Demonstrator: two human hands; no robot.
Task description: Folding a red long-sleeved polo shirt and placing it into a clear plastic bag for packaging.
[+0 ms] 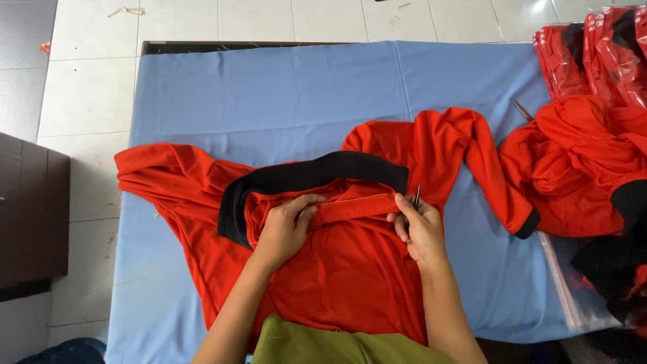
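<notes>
A red long-sleeved shirt [344,269] with a black collar [296,176] lies spread on a table covered in blue cloth [269,94]. My left hand [286,226] pinches the left end of a red strip of fabric [354,207] just below the collar. My right hand [421,226] holds the strip's right end and also grips a small metal tool [417,197], likely thread snips, its tip pointing up. One sleeve [472,162] curves out to the right; the other is bunched at the left.
A heap of red garments [579,162] with black trim lies at the table's right edge. Red shirts packed in clear plastic bags [600,47] stand behind it. A dark cabinet [30,216] stands on the tiled floor to the left.
</notes>
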